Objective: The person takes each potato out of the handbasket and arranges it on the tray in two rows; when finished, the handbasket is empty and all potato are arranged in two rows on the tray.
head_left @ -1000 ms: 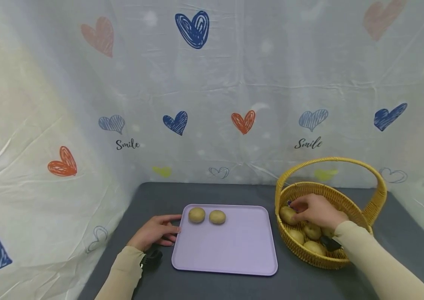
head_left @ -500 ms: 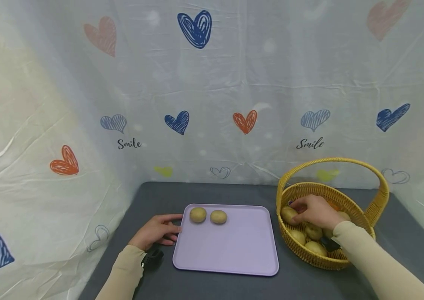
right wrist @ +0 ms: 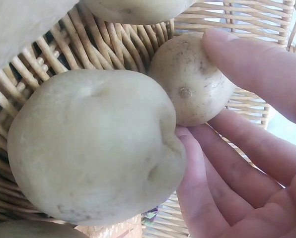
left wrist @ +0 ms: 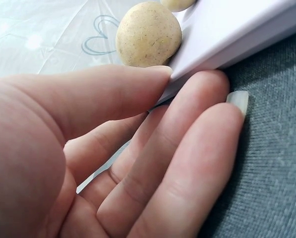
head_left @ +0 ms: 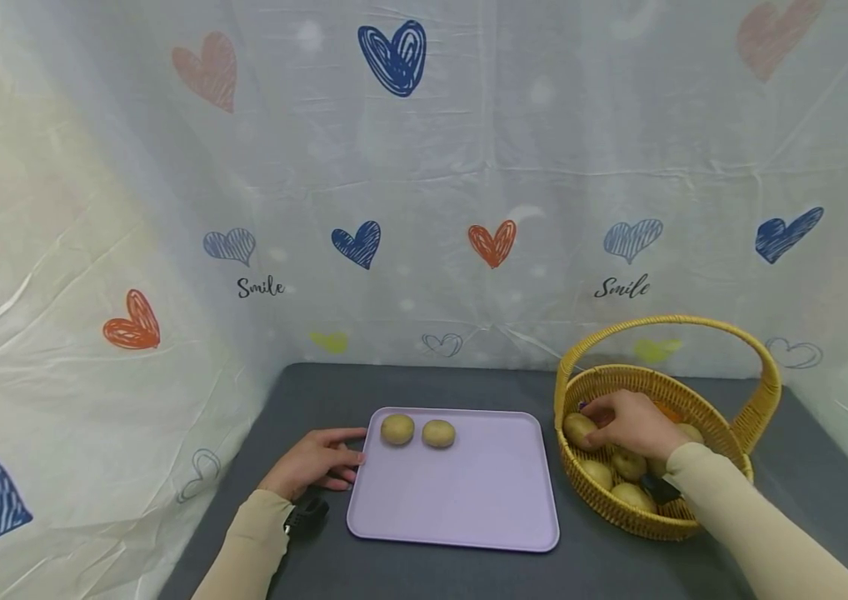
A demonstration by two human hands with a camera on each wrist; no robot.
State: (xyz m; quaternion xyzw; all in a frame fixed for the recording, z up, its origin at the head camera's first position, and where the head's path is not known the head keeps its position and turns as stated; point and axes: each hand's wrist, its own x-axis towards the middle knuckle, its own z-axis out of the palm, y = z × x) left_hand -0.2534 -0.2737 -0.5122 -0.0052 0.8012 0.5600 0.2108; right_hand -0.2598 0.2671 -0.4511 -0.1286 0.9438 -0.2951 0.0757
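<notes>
My right hand [head_left: 636,423] is down in the yellow wicker basket [head_left: 757,408], gripping a potato [head_left: 578,430] at its left inner wall. In the right wrist view the thumb lies on top of this small potato [right wrist: 187,79], and the other fingers pass beneath it. A larger potato [right wrist: 88,148] sits close in front. Beside the lilac tray [head_left: 454,500], my left hand [head_left: 313,462] rests with relaxed fingers at the left edge. The left wrist view has the thumb tip on the rim and other fingertips against the outer side. Two potatoes, one left [head_left: 397,429] and one right [head_left: 438,433], lie near the tray's far edge.
Several more potatoes [head_left: 632,497] lie in the basket, with something orange [head_left: 668,412] behind the right hand. The basket's tall handle [head_left: 667,320] arches over that arm. A dark grey table [head_left: 469,383] ends at a heart-printed curtain [head_left: 424,167].
The head view has shifted slightly, so everything sits a little further right. The orange thing in the basket has come into sight. Both hands keep their places at the tray and potato.
</notes>
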